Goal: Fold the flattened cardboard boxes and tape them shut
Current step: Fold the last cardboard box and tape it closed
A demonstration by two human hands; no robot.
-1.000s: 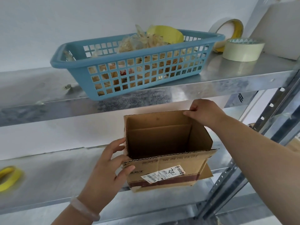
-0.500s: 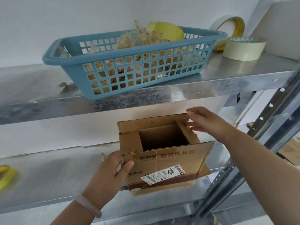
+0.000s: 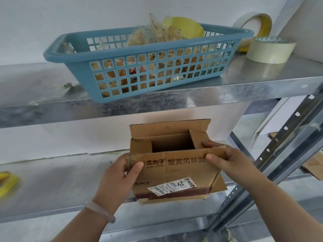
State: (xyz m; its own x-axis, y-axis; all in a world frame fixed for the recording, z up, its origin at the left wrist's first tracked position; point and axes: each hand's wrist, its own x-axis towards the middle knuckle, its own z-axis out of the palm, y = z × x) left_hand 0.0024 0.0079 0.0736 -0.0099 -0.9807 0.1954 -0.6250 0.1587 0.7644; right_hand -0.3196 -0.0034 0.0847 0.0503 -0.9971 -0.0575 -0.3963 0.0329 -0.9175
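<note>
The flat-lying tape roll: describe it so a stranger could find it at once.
Start at the upper metal shelf and look right of the blue basket, where two tape rolls sit. It is the cream roll lying flat in front; the other roll stands on edge behind it, yellow inside.

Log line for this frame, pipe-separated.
stage: folding top flaps | left hand: grips near flap of brown cardboard box | right hand: grips same flap | side flaps: folded in | top: open, untaped

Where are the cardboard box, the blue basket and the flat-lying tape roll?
cardboard box (image 3: 174, 170), head view, on the printed near flap.
blue basket (image 3: 122, 51), head view, on its front rim.
flat-lying tape roll (image 3: 271, 52), head view, on its outer side wall.
</note>
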